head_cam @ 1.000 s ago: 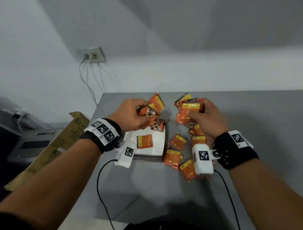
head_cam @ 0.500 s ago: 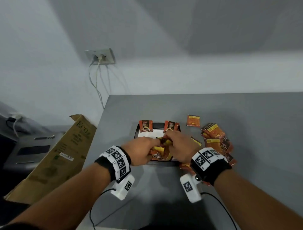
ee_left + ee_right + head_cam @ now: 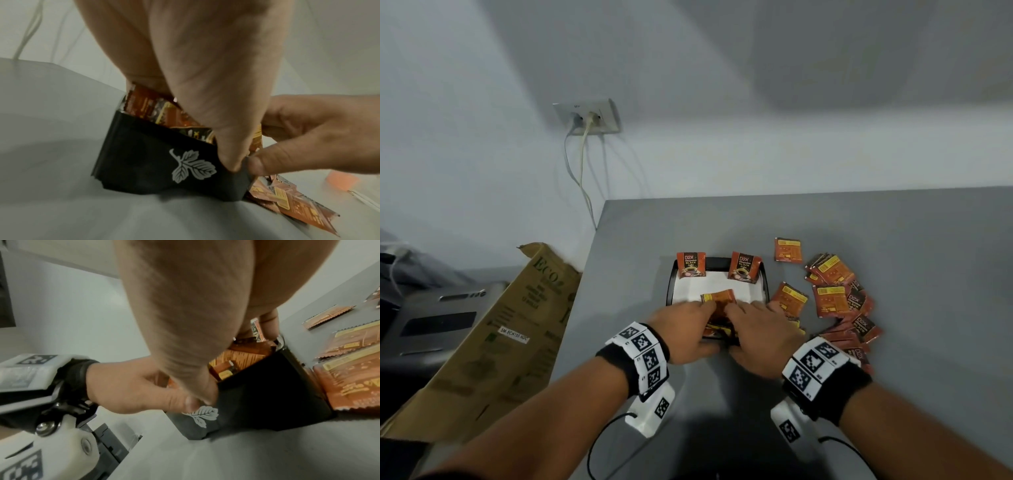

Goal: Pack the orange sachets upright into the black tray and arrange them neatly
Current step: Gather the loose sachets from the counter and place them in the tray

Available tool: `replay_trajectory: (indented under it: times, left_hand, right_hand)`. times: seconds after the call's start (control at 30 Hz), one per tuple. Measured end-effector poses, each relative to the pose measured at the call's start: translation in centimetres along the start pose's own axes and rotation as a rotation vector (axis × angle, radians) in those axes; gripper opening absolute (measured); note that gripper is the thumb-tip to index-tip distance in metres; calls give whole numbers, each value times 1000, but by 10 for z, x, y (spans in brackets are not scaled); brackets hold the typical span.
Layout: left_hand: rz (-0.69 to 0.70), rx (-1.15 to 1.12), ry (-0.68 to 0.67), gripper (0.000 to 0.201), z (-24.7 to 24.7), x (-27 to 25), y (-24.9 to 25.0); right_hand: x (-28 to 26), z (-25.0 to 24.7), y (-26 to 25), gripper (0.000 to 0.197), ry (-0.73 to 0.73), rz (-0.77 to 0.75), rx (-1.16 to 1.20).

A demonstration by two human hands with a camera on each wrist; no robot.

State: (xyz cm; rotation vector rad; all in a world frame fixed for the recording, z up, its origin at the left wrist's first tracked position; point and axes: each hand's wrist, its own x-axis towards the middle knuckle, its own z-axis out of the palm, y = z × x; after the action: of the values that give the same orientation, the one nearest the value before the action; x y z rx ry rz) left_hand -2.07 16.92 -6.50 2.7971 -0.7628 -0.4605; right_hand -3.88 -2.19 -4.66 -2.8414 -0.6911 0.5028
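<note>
The black tray (image 3: 765, 274) with a white liner lies on the grey table. Two orange sachets (image 3: 691, 265) (image 3: 744, 268) stand upright against its far wall. At the near end a bunch of orange sachets (image 3: 717, 299) stands on edge. My left hand (image 3: 681, 329) and right hand (image 3: 756, 329) hold it from both sides, fingers curled over the tops. In the left wrist view my thumb (image 3: 230, 162) presses the tray's near wall (image 3: 144, 154), with sachets (image 3: 162, 112) behind it. The right wrist view shows the tray (image 3: 267, 394) and packed sachets (image 3: 236, 360).
Several loose sachets (image 3: 835, 294) lie in a pile right of the tray, one apart (image 3: 787, 250) at the back. A cardboard box (image 3: 500, 325) leans off the table's left edge. A wall socket (image 3: 589, 118) has cables hanging down. Bare table lies beyond the tray.
A second ago each hand held a bunch of sachets raised over the table. Both hands came down together and now hold the bunches as one in the tray's near end.
</note>
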Motion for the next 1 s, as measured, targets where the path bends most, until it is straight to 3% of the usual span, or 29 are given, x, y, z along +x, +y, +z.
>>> replay_trajectory:
  times: [0.13,0.33,0.5,0.63,0.73,0.87,1.0]
  left_hand:
    - [-26,14,27,47,6,1,3]
    - [-31,-30,67,59,14,-5,2]
    - [12,60,134,46,24,-11,6]
    - [-3,-15,164,57,27,-18,8]
    - [-2,-90,178,60,22,-17,6]
    - [24,-43,120,52,16,-14,12]
    - [1,-108,70,54,10,-12,9]
  right_hand:
    - [0,3,-3,38,74,41,38]
    - [-2,13,5,43,71,61,24]
    - [-1,16,-4,44,90,28,127]
    - [-7,19,-4,54,98,19,330]
    - [-6,22,1,47,100,19,279]
    - [-4,25,3,53,103,-6,131]
    - [-5,22,6,63,105,6,228]
